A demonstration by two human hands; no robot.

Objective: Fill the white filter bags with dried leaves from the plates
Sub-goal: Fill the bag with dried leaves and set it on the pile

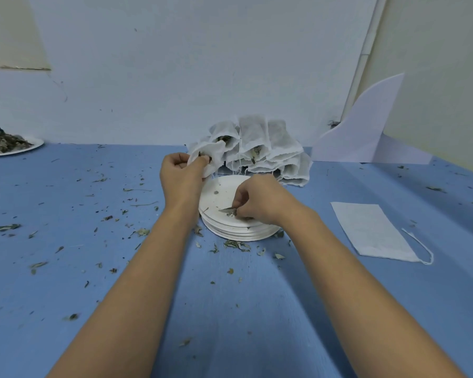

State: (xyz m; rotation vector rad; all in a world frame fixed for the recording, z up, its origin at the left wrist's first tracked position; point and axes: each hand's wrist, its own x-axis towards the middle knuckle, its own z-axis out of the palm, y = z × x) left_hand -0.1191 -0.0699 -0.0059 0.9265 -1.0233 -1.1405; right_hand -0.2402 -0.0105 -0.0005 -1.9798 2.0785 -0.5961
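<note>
Here, left hand (179, 173): gripping an open filter bag (212, 156) by its mouth, fingers curled round the rim, just beyond the stack's far edge.
Right hand (257, 200): pinching a few dried leaves (230, 211) on the top plate, fingertips closing on them.
Stack of plates (238, 227): sitting mid-counter (93, 268).
Filled bags (265, 148): leaning in a pile directly behind the stack, crowding the held bag.
Empty bag (372, 230): lying flat to the right, well apart.
Far plate (11, 144): holding heaped leaves, far left.
Leaf scraps (235, 244): lying scattered over the counter.
</note>
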